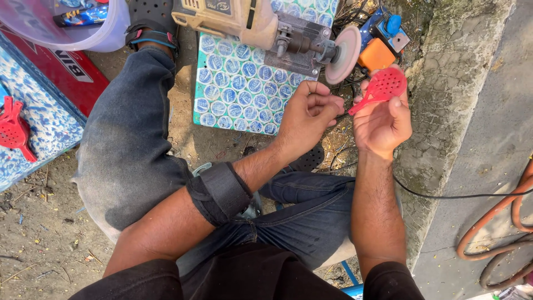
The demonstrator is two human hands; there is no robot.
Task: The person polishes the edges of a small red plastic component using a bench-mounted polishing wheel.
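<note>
My right hand (383, 123) gripped a red perforated plastic paddle (382, 88) near the tan grinder's round disc (343, 54). My left hand (307, 114) curled shut just beside it, holding nothing I could see.

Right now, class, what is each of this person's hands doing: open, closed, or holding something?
Left hand: closed in a loose fist; contents cannot be told.
Right hand: holding a red perforated plastic piece.
</note>
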